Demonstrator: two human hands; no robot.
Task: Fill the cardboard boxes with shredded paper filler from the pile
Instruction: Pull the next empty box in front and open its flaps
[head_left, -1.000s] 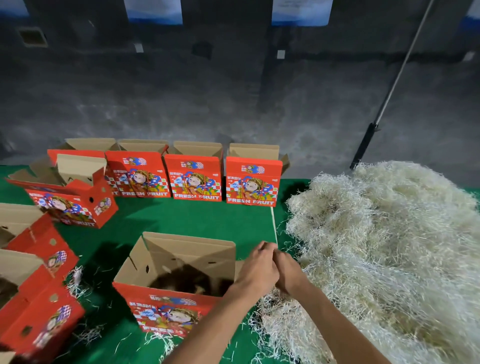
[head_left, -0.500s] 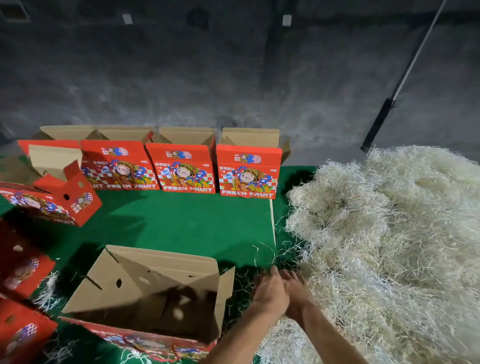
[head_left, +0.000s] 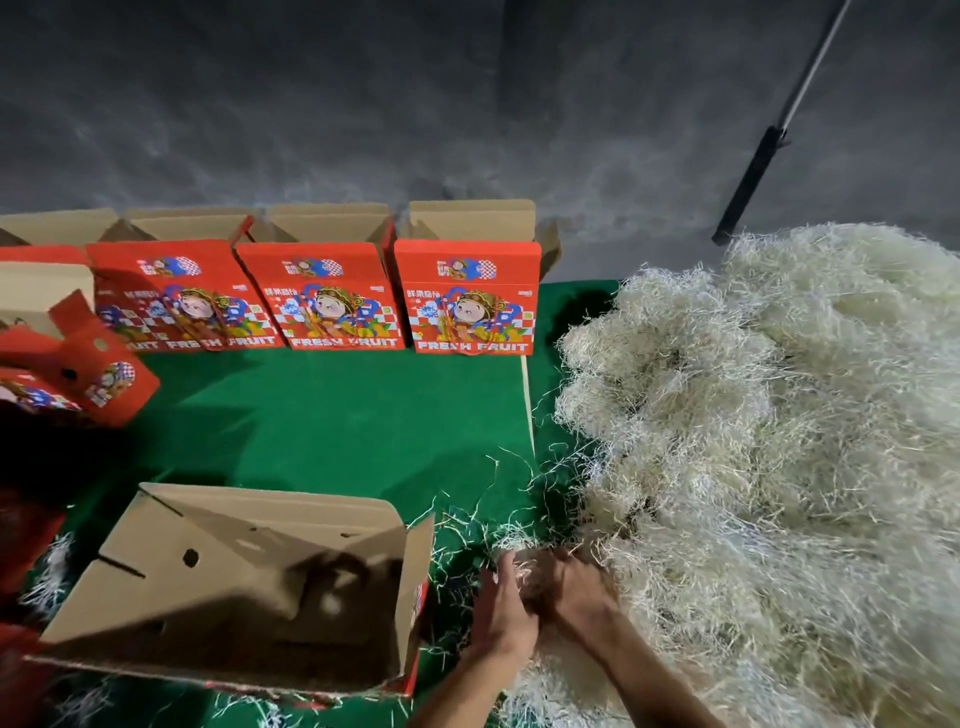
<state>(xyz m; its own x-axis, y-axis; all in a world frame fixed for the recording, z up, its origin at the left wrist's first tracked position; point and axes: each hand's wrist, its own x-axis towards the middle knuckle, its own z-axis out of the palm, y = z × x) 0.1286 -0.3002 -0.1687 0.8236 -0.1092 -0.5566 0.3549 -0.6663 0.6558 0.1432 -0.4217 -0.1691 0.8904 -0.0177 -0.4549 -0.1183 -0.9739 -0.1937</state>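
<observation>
Both hands had dropped from the box rim into the pile's (head_left: 753, 467) near edge, the left hand (head_left: 501, 605) and right hand (head_left: 569, 587) gathering a clump, grip curling round strands, the open box (head_left: 249, 582) just beside them apparently unfilled.

We cannot see our fingertips, buried in the shredded paper pile (head_left: 753, 467), which the right edge cuts off. The left edge crops the leftmost red boxes (head_left: 62, 374), and the near box (head_left: 249, 582) stays shadowed inside.
</observation>
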